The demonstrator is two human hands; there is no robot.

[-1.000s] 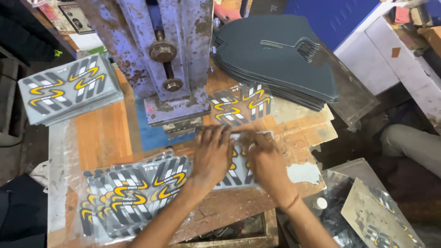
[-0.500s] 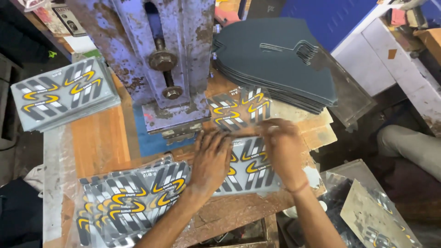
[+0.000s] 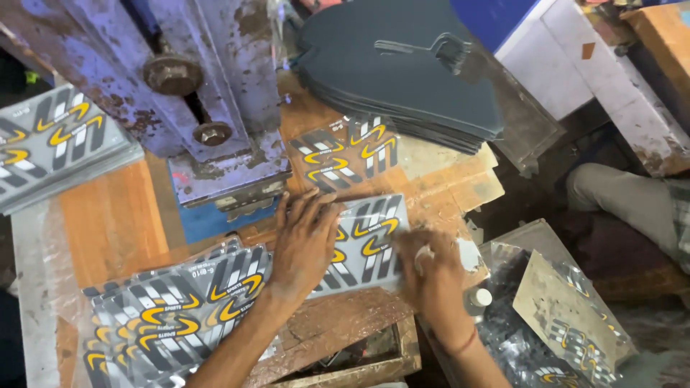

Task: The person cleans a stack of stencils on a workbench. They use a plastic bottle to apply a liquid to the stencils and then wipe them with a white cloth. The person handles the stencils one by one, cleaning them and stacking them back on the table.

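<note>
Both hands press on one printed grey sheet (image 3: 366, 241) with yellow swooshes and white stripes, which lies flat on the wooden bench (image 3: 108, 223) just in front of the blue, rust-flecked press (image 3: 208, 93). Left hand (image 3: 305, 241) lies open and flat, palm down, fingers spread across the sheet's left half. Right hand (image 3: 435, 269) rests at the sheet's right lower corner, its fingers bent down onto the edge; whether it pinches the sheet I cannot tell. To the left, a fanned stack of the same printed sheets (image 3: 172, 316) lies touching the left forearm. Another stack (image 3: 50, 144) lies at the far left. Behind the press a loose printed piece (image 3: 345, 154) lies beside a pile of dark cut shapes (image 3: 402, 72).
</note>
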